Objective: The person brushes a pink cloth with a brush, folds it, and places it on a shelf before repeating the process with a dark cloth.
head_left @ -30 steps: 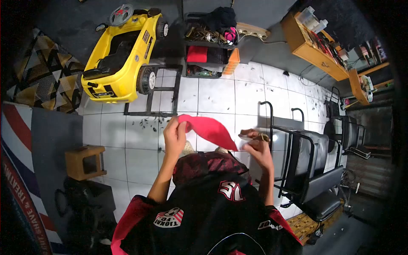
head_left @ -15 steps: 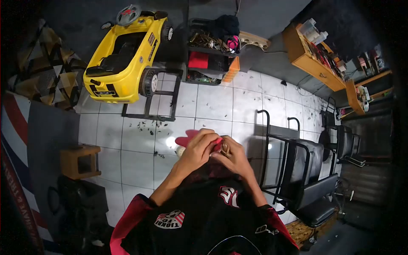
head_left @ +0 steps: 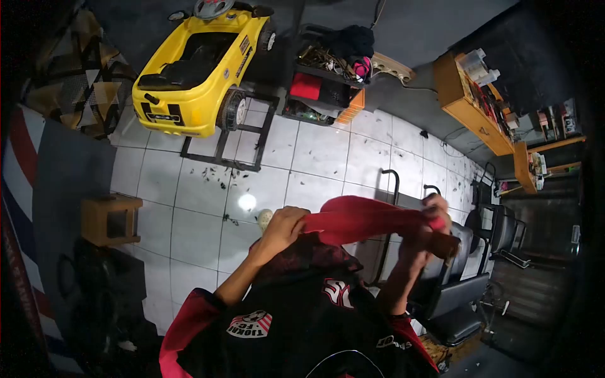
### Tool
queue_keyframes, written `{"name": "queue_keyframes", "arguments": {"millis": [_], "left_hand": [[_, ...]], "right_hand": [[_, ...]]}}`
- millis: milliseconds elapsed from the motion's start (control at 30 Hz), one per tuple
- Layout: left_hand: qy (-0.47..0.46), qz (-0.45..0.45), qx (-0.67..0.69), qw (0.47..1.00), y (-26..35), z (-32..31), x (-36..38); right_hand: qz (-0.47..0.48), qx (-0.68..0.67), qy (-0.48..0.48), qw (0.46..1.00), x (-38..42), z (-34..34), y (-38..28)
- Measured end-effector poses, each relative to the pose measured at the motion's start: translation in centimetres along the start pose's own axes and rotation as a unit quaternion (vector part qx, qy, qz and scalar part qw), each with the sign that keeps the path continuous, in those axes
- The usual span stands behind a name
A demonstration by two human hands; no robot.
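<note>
Both our hands are up in front of the chest and set well apart, each clamped on one end of the red cloth (head_left: 368, 217): our left hand (head_left: 287, 222) pinches the near end in a closed fist, and our right hand (head_left: 435, 220) grips the far end with the fingers wrapped around it, something brown and small apparently tucked in the same grip, though we cannot tell what it is. So the red cloth hangs in the air, stretched between the two hands above the white tiled floor (head_left: 315, 151), with nothing underneath carrying it. We judge it light and soft: it bunches into folds along its length and sags slightly in the middle, so it will drape and slide out of a loose pinch instead of holding a shape. Taking it at the ends or corners, as we do now, seems the sound way to keep it spread. Just to our right stands a row of black chairs (head_left: 460, 277); across the floor sit a yellow toy car (head_left: 195, 69) and a cluttered shelf (head_left: 324, 85), and a small wooden stool (head_left: 110, 217) rests near the left wall.
</note>
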State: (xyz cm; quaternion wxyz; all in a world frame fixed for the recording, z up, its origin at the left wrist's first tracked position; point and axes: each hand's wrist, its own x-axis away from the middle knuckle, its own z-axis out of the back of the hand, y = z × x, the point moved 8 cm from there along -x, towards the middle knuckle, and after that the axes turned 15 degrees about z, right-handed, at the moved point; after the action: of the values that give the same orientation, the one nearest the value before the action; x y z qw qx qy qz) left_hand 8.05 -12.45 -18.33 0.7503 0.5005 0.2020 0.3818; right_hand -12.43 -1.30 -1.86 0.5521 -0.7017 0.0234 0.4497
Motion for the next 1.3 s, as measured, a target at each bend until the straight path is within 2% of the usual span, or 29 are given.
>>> {"name": "queue_keyframes", "arguments": {"millis": [33,67,100,133,167,233,300,333,433,467,500,533,600,667,767,800,900,967,1033,1233,1267,1300], "left_hand": [[0.009,0.006,0.017,1.000,0.0,0.2,-0.1],[0.019,0.012,0.033,0.999,0.0,0.4,-0.2],[0.015,0.014,0.042,0.999,0.8,0.7,-0.2],[0.013,0.014,0.052,0.998,2.4,1.2,-0.4],[0.010,0.013,0.061,0.998,3.9,1.7,-0.6],[0.033,-0.035,0.059,0.997,6.3,2.3,-0.7],[0.025,-0.063,0.061,0.996,8.6,3.1,-0.4],[0.036,-0.090,0.046,0.994,9.6,3.6,-0.3],[0.058,-0.076,0.071,0.993,8.9,4.3,-0.7],[0.024,-0.051,0.064,0.996,8.2,4.1,-0.9],[0.014,-0.055,0.041,0.998,7.8,4.1,-0.8],[0.002,-0.058,0.018,0.998,7.0,4.0,-0.6],[-0.013,-0.054,-0.003,0.998,5.1,3.7,-0.2],[-0.013,-0.080,-0.004,0.997,4.7,3.8,0.3],[-0.008,-0.083,0.012,0.996,5.1,4.1,0.7],[-0.019,-0.075,0.022,0.997,5.1,4.0,0.8],[-0.037,-0.091,0.031,0.995,6.4,3.7,1.2],[-0.041,-0.103,0.033,0.993,7.3,3.7,1.8],[-0.042,-0.115,0.061,0.991,7.6,4.0,2.1],[-0.087,-0.040,0.076,0.992,5.1,5.4,2.0],[-0.076,-0.047,0.055,0.994,4.3,5.4,2.2],[-0.073,-0.047,0.031,0.996,3.2,5.2,2.3]], "right_hand": [[0.079,0.007,-0.040,0.996,-1.8,-0.8,-1.9],[0.002,-0.048,-0.118,0.992,-0.6,0.6,0.5],[-0.018,-0.019,-0.224,0.974,-0.3,-0.7,0.9],[-0.025,0.011,-0.331,0.943,0.1,-2.2,0.8],[-0.086,-0.053,-0.410,0.906,1.5,-4.5,1.2],[-0.159,0.069,-0.481,0.860,4.6,-7.1,2.3],[-0.202,0.124,-0.554,0.798,7.1,-9.2,2.7],[-0.143,0.091,-0.536,0.827,7.9,-9.3,3.6],[-0.128,0.093,-0.472,0.868,6.8,-8.9,3.1],[-0.156,0.130,-0.459,0.865,6.2,-8.2,2.7],[-0.181,0.134,-0.418,0.880,5.6,-7.3,2.8],[-0.169,0.057,-0.308,0.934,5.2,-6.2,2.6],[-0.147,0.020,-0.218,0.965,4.3,-4.2,2.4],[-0.140,0.063,-0.286,0.946,3.5,-3.1,2.7],[-0.099,0.014,-0.354,0.930,4.3,-4.6,2.6],[-0.190,-0.015,-0.362,0.912,4.6,-5.7,1.7],[-0.207,0.077,-0.392,0.893,5.5,-7.6,0.3],[-0.186,0.077,-0.486,0.850,7.3,-9.1,0.7],[-0.108,0.056,-0.557,0.821,9.5,-10.3,1.7],[-0.212,0.122,-0.417,0.876,10.6,-7.2,3.6],[-0.122,0.104,-0.369,0.915,9.7,-6.9,3.0],[-0.204,0.034,-0.293,0.934,9.9,-6.0,3.2]]}}
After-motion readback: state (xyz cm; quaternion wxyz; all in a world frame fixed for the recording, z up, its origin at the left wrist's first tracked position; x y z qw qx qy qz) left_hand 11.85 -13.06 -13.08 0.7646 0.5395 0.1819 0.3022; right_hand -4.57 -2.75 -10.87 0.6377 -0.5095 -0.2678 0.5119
